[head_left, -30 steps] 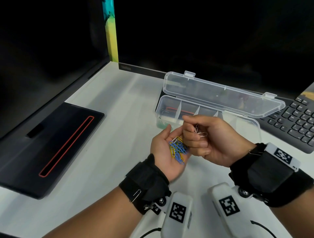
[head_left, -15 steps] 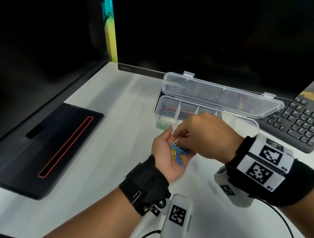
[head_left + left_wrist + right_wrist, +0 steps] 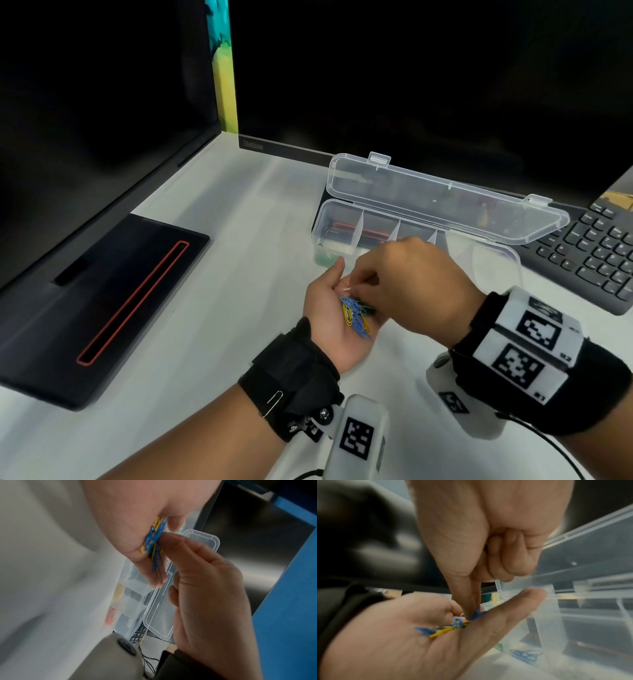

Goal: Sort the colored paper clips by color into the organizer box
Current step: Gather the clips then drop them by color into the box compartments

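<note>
My left hand (image 3: 327, 310) lies palm up in front of the organizer box, fingers straight, carrying a small pile of blue, yellow and green paper clips (image 3: 354, 317). My right hand (image 3: 356, 289) hovers over that palm, thumb and index finger pinching into the pile (image 3: 447, 628) while the other fingers are curled in. A pale clip (image 3: 347, 288) shows at those fingertips. The clear organizer box (image 3: 320, 222) stands behind with its lid (image 3: 445, 198) open. Green clips (image 3: 325, 258) lie in its left compartment. Blue (image 3: 524, 654), yellow (image 3: 119, 592) and reddish clips (image 3: 110, 616) lie in others.
A black keyboard (image 3: 596, 253) sits right of the box. A black monitor base with a red line (image 3: 102, 301) fills the left of the white desk, with dark screens (image 3: 411, 85) behind. A silver clip (image 3: 272, 404) hangs on my left wrist strap.
My right hand has turned palm down and dropped onto the left palm, its fingertips now in the clip pile. The left hand has stayed put.
</note>
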{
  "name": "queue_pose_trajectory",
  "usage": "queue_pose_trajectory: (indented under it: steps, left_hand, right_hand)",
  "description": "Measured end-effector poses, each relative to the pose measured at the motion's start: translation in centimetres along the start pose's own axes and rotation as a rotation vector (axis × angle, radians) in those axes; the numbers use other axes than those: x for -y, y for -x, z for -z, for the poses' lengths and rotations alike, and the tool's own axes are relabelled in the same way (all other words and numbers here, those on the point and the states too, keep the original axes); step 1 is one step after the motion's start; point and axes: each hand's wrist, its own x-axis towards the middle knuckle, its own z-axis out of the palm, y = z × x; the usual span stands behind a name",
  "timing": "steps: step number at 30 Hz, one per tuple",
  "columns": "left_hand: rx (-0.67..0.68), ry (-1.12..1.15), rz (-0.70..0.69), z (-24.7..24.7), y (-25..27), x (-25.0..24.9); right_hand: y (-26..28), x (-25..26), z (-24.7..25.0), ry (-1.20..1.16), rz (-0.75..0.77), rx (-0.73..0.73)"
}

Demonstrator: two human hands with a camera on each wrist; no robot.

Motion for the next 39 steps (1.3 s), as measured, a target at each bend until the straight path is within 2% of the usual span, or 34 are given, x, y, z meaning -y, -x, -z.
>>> queue_pose_trajectory:
  steps: [4,6,8,12,16,21,24,27,30,33,36,39]
  left_hand:
    - [0.033,0.018,-0.058,-0.2,0.1,0.0]
    - [0.047,0.034,-0.078,-0.4,0.2,0.0]
    - [0.057,0.077,-0.085,-0.6,0.3,-0.1]
    - [0.028,0.083,-0.084,-0.1,0.0,0.0]
    - [0.000,0.071,-0.074,-0.3,0.0,-0.3]
    - [-0.003,0.046,-0.079,0.1,-0.2,-0.3]
    - [0.011,0.051,-0.079,0.2,-0.1,-0.5]
    - [0.022,0.048,-0.083,0.3,-0.2,-0.4]
    - [0.012,0.043,-0.082,-0.1,0.1,-0.4]
    - [0.005,0.056,-0.064,-0.1,0.0,-0.5]
    - [-0.007,0.065,-0.048,-0.1,0.3,-0.5]
    - [-0.013,0.068,-0.043,-0.2,0.4,-0.4]
  right_hand:
    - [0.2,-0.2,0.8,-0.449,-0.133,-0.060]
    - [0.6,0.2,1.4,-0.782,-0.179,-0.039]
    - [1.2,0.6,2.2,-1.012,-0.219,-0.004]
    - [1.2,0.1,1.6,-1.146,-0.298,0.007]
    - [1.0,-1.0,0.6,-1.460,-0.419,0.063]
    - [1.5,-1.8,-0.7,-1.804,-0.395,0.161]
    - [1.8,-2.1,-0.9,-1.899,-0.403,0.167]
    - [2.0,-2.0,-1.3,-1.810,-0.436,0.167]
    - [2.3,-1.0,-1.1,-1.570,-0.413,0.107]
    - [2.7,-0.3,-0.9,-1.093,-0.239,-0.048]
    - [2.9,-0.3,-1.5,-0.470,-0.087,-0.020]
    - [2.8,0.0,-1.7,-0.308,-0.111,0.034]
